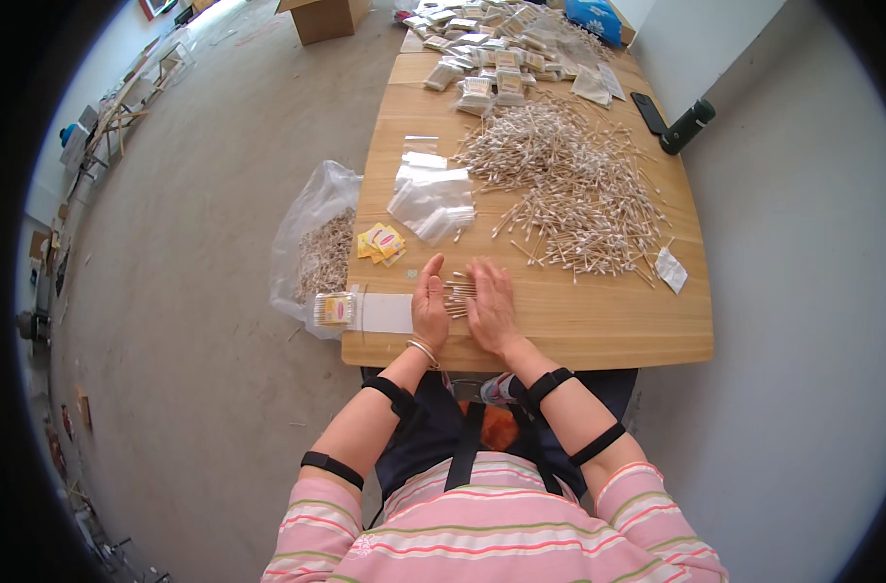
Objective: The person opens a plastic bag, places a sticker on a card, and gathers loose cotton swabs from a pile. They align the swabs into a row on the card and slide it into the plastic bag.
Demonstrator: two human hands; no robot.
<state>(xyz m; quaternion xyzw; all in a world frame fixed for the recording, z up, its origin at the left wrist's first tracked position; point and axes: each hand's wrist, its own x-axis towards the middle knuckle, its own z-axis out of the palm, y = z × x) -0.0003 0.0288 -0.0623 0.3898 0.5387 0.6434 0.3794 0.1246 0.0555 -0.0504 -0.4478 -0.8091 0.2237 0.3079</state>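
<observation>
Near the front edge of the table, a small row of cotton swabs [458, 295] lies between my two hands. My left hand [429, 308] stands on its edge to the left of it, fingers stretched out, palm toward the swab ends. On the other side my right hand [492, 306] rests with its fingers extended, its inner side against the row. Both hands are open, with the swabs bracketed between them. A white flat strip [387, 313] lies left of my left hand, and a filled swab packet [334, 309] sits at its far end, by the table's left edge.
A big heap of loose swabs [569, 185] covers the middle right. Clear plastic bags [433, 199] and yellow cards [381, 243] lie left. Filled packets [501, 58] pile up at the back, near a phone [648, 114] and dark bottle [688, 126]. A clear sack [317, 243] hangs beside the table.
</observation>
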